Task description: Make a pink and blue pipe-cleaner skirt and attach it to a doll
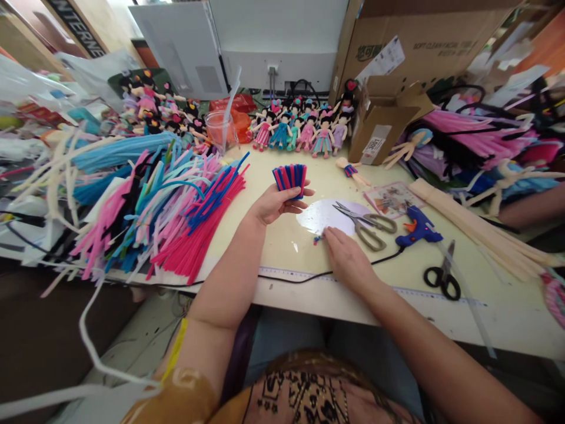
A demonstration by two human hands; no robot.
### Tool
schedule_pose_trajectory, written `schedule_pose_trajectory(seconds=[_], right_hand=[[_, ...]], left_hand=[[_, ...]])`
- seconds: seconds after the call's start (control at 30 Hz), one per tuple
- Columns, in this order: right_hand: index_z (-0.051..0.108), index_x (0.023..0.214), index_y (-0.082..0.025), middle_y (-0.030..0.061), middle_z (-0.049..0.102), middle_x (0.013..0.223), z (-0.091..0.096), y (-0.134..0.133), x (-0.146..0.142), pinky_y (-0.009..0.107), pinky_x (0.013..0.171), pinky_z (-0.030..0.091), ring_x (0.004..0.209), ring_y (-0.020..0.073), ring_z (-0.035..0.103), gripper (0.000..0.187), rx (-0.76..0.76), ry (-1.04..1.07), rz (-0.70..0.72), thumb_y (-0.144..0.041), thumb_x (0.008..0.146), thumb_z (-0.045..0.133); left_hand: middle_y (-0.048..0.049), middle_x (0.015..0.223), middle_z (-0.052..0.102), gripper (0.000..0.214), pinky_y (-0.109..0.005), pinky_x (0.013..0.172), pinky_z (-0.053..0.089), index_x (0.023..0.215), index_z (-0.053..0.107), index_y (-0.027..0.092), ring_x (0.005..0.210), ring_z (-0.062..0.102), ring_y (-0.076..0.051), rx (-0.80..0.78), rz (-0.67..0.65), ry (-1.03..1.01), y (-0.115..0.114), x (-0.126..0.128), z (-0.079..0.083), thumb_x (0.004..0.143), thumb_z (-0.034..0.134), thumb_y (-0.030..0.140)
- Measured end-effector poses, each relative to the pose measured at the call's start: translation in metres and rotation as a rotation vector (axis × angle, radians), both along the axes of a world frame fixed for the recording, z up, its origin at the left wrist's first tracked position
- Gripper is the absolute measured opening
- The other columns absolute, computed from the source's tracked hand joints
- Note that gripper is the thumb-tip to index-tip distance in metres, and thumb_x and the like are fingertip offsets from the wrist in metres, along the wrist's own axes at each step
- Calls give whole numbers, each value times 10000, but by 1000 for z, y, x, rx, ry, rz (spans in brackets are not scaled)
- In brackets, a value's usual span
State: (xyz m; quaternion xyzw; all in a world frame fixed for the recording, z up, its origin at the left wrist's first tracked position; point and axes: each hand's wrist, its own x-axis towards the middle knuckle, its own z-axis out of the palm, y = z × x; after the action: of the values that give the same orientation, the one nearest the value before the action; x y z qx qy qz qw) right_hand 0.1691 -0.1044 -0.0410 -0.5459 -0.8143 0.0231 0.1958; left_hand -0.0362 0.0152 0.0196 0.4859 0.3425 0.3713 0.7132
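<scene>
Pipe-cleaner bundle (289,178): pink-red and blue stripes laid side by side, held above the table; likely very light, soft-piled, springy from the wire inside.
Table (282,250): bare just below the bundle, with the pale lavender sheet (315,219) beside it.
Left hand (277,205): grasping the bundle, thumb across the front, fingers behind it.
Right hand (348,256): lowered at the sheet's near edge, fingertips together beside tiny scraps; whether they pinch anything, I cannot tell.
Fanned end (289,171): spread wide, probably easy to crush or splay; better left untouched.
Gathered end: narrower, near the thumb; seemingly the best hold, a flat, gentle pinch.
Single stems: fuzzy, so unlikely to slip, though they may bend.
Blue-and-pink scraps (316,240): nearly weightless; suited to fingertips.
</scene>
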Motion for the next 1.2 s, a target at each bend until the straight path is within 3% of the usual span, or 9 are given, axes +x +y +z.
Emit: schedule_pose_trajectory(seconds=[0.13, 0.3, 0.4, 0.7, 1.0, 1.1, 1.2], right_hand=[[481, 1279, -121, 166, 602, 1191, 5, -3, -6, 424, 928, 456, 1111, 280, 550, 391, -37, 61, 4, -204, 905, 398], [579, 941, -161, 114, 602, 896, 20, 17, -3, 395, 765, 451, 857, 276, 551, 353, -135, -18, -131, -444, 753, 671], [556, 839, -183, 70, 580, 830, 23, 30, -8, 343, 717, 423, 804, 238, 536, 348, -221, -17, -110, -452, 695, 724], [578, 856, -197, 19, 575, 788, 25, 45, -13, 258, 669, 372, 746, 165, 519, 71, -343, 70, 54, -192, 792, 607], [600, 840, -197, 41, 605, 803, 20, 52, -18, 260, 701, 381, 781, 169, 552, 122, -312, -34, 109, -134, 835, 496], [583, 786, -193, 35, 593, 779, 23, 54, -17, 260, 671, 379, 743, 163, 535, 129, -334, 65, 88, -114, 816, 485], [548, 740, -198, 0, 577, 728, 39, 62, -5, 243, 631, 386, 693, 140, 520, 116, -354, 231, 56, -120, 797, 485]], left_hand=[[-111, 1129, 678, 327, -242, 638, 551, 1168, 590, 169, 706, 687, -126, 8, -7, -13, 0, 0, -1, 853, 581, 258], [-107, 1128, 679, 336, -246, 638, 552, 1169, 586, 175, 708, 689, -129, 16, -20, -13, 1, 0, -2, 847, 590, 273], [-112, 1130, 676, 332, -248, 640, 552, 1168, 585, 170, 707, 691, -130, 17, -22, -17, 1, 0, -2, 850, 585, 267], [-116, 1154, 666, 329, -253, 639, 553, 1163, 591, 173, 711, 689, -132, 16, -36, -19, -1, 0, 1, 845, 584, 254], [-123, 1147, 668, 349, -253, 640, 549, 1166, 593, 171, 706, 693, -137, 23, -42, -24, 0, 1, -3, 831, 600, 269], [-123, 1140, 671, 353, -246, 632, 548, 1168, 589, 171, 703, 694, -136, 18, -36, -18, 1, 0, -5, 832, 605, 277], [-121, 1133, 674, 350, -249, 633, 554, 1159, 591, 173, 704, 694, -137, 2, -32, -21, 2, 0, -5, 827, 614, 281]])
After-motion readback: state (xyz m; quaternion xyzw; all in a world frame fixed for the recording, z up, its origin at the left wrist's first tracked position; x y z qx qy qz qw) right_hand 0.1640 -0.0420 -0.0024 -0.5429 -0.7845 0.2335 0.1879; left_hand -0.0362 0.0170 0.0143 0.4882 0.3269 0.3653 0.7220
